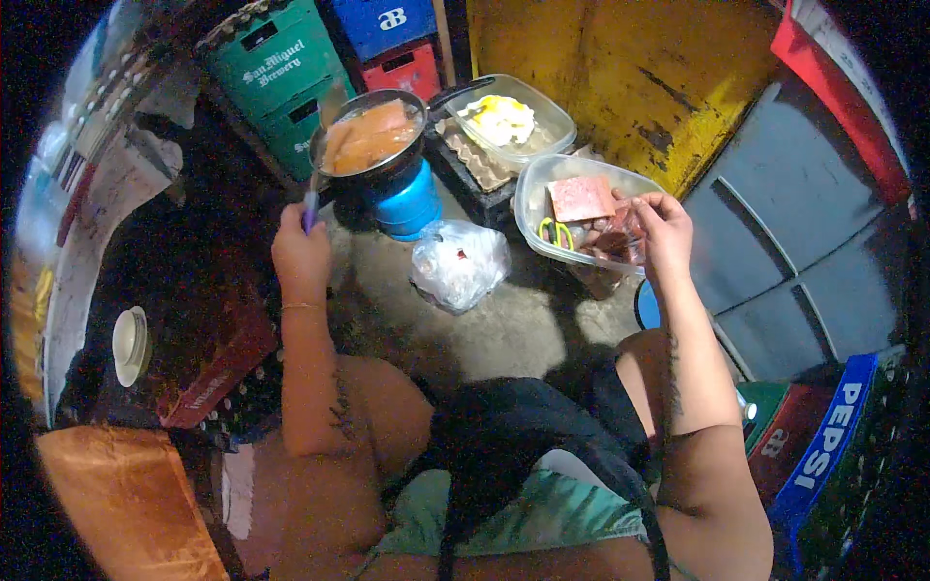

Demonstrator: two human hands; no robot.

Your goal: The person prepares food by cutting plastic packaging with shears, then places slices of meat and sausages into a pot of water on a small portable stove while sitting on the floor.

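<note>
My left hand (301, 243) grips the purple handle (311, 220) of a cooking utensil, its blurred head raised beside the frying pan (320, 163). Orange-pink slices of food (374, 134) lie in liquid in that pan, which sits above a blue gas cylinder (408, 200). At the right rim of a clear plastic container (534, 185), my right hand (665, 225) pinches the edge of a dark red food packet (621, 236). A flat pink packet (581, 199) and yellow-green-handled scissors (556, 234) are in the same container.
Behind is another plastic container (559, 138) with fried eggs (501, 120), above egg-tray cardboard (472, 156). A tied plastic bag (461, 265) rests on the concrete floor (501, 338). Bottle crates (280, 80) stand at back left, others (828, 428) at right. A yellow panel (581, 65) stands behind.
</note>
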